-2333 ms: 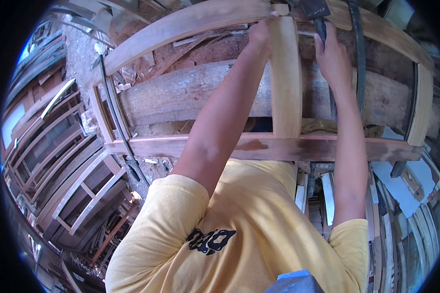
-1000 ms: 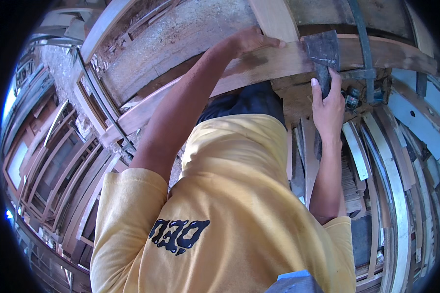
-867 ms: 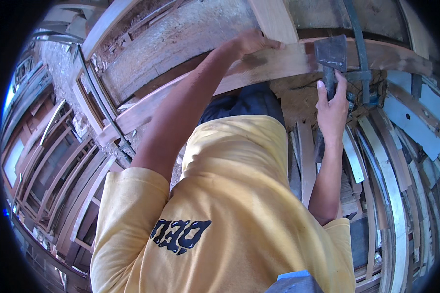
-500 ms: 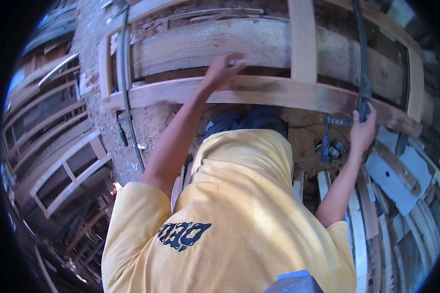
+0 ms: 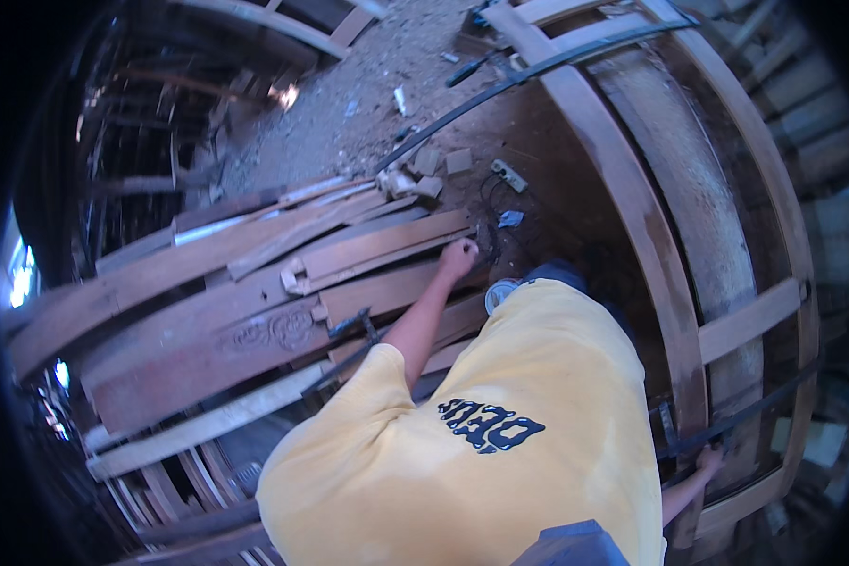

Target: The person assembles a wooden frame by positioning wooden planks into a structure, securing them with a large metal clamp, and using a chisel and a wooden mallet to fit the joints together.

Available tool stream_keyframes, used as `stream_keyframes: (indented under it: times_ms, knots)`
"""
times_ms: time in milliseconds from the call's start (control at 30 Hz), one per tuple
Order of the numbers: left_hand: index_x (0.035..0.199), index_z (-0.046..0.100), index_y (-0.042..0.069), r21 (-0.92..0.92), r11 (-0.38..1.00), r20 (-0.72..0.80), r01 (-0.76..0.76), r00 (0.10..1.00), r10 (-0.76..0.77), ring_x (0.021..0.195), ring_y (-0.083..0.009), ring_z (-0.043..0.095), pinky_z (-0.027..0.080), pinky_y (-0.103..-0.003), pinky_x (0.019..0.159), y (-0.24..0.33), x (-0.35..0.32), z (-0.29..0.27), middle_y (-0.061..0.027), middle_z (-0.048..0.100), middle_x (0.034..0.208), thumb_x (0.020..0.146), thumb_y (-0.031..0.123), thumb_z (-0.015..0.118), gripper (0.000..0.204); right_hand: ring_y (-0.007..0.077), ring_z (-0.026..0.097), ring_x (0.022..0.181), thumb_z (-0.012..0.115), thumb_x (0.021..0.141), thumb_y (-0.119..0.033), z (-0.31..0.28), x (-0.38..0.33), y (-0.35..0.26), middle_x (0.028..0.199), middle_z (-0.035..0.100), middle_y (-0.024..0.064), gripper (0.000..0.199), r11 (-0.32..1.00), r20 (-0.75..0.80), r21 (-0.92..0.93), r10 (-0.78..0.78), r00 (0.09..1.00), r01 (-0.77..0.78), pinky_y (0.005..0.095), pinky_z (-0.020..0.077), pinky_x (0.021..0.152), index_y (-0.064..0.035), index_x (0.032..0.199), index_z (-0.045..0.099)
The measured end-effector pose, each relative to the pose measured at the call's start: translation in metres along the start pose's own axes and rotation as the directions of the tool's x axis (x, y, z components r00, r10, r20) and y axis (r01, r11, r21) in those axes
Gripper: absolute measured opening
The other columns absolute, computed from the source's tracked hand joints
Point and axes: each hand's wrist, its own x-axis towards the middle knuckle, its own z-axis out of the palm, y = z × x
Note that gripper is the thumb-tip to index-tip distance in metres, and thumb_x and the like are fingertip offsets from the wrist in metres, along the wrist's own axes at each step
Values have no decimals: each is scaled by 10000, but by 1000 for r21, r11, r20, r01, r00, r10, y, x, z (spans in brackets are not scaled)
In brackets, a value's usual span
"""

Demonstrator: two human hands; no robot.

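Note:
My left hand (image 5: 458,257) hangs over the ends of some stacked timber, fingers curled. Whether a small thing is inside them I cannot make out. Beside it lie long brown planks (image 5: 387,247) and a dark, thin object (image 5: 488,241). Over to the right, my right hand (image 5: 710,459) closes against a dark bar clamp (image 5: 755,407) that crosses one end of a wooden frame (image 5: 623,179). Its fingertips are partly hidden there. A second bar clamp (image 5: 538,68) spans the frame's far end.
A carved board (image 5: 274,332) lies among the stacked planks on the left. Small wood offcuts (image 5: 427,160), a white power strip (image 5: 509,175) and a blue scrap (image 5: 510,219) are on the dirt floor ahead. A round tin (image 5: 502,294) stands close by my body.
My view and body have turned left, so the frame now stands on my right. My left hand has left the frame and reached over to the timber pile. My right hand stays at the clamp.

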Motion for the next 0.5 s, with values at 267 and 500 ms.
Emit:
stream_keyframes:
  times_ms: [267, 500]
  knots:
    - [1080, 767, 91, 242, 970, 592, 12, 790, -157, 1052, -366, 697, 548, -449, 910, -99, -168, 138, -195, 720, 1160, 904, 379, 603, 375, 451, 501, 1334, 693, 896, -402, -12, -14, 7, 1476, 522, 238, 787, 997, 55, -14, 70, 996, -69, 495, 402, 1131, -118, 1558, 378]
    - [1157, 742, 96, 148, 989, 677, 7, 728, -107, 1078, -348, 695, 548, -445, 919, -87, -103, 161, -199, 712, 1183, 906, 366, 615, 390, 410, 603, 1204, 660, 952, -249, -73, -30, -69, 1368, 609, 231, 546, 949, -393, 115, -228, 891, 294, 498, 446, 1051, 0, 1421, 531]
